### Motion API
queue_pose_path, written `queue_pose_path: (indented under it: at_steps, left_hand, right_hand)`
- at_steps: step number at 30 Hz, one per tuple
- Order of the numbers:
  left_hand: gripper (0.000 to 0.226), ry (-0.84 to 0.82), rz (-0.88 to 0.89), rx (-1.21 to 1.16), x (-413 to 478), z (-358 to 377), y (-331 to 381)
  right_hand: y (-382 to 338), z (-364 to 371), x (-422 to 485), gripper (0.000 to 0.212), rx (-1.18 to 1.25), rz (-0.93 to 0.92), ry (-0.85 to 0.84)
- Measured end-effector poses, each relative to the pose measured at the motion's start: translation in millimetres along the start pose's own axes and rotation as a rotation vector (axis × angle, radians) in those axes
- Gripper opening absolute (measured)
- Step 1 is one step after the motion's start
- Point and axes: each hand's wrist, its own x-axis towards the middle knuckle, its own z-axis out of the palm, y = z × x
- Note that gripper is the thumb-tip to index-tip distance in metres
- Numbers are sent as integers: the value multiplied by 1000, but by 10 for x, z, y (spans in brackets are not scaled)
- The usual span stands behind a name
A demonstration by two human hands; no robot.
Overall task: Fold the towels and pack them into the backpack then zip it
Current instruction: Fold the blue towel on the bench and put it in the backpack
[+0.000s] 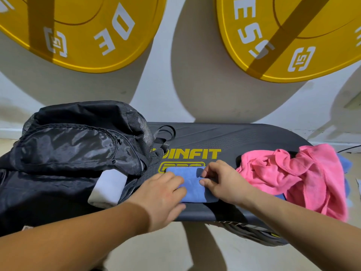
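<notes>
A folded blue towel [192,184] lies flat on the black bench [244,137] in the middle. My left hand [164,194] presses on its left side with fingers spread. My right hand [220,178] rests on its right edge, thumb and fingers pinching the cloth. The black backpack [74,149] stands on the left with its mouth open toward me. A folded white towel [108,187] sticks out of that opening. A crumpled pink towel [297,177] lies heaped on the bench's right end, with another blue towel [344,163] showing behind it.
Two yellow weight plates [88,32] [293,36] hang on the white wall behind the bench. The bench's front edge runs just below my hands, with pale floor [175,251] beneath. A backpack strap [166,133] loops onto the bench top.
</notes>
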Motion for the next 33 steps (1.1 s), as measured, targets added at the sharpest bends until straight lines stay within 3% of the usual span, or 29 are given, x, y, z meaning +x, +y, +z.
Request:
queue_pose_path:
  at_steps: [3,5,7,10,12,15,17,19,26,33]
  left_hand:
    - [40,-154,-103,63,-5,81,4]
    - [28,-110,-141,-1,36,107,-40]
    - [25,-76,-195,-144,86,62,-83]
    - [35,-99,-339,-382,110,-7,-127]
    - [34,-121,-474,-571,117,-54,-168]
    - [24,-178,-568,-747,117,-55,-214]
    - [22,-182,-592,-745,124,-32,-216]
    - [23,-188,-617,-719,141,-27,-210]
    - [14,-228,-671,-728,127,-22,-169]
    - [30,-246,-692,-785,110,-66,-64]
  right_hand:
    - [-78,-6,-40,16,-321,-306,149]
    - [-145,-28,-67,34,-470,-470,137]
    - [-153,-59,-96,47,-574,-510,77]
    - [-116,-109,-86,56,-617,-423,-46]
    - [-141,-175,-21,54,-443,-325,-125]
    - [-180,-272,90,36,-162,-168,-204]
    - [-163,-254,137,28,-105,-105,-206]
    - [-131,-212,182,34,-144,-106,-199]
    - [-181,-287,295,20,-64,-29,-380]
    - [-321,-350,233,25,-156,-54,-471]
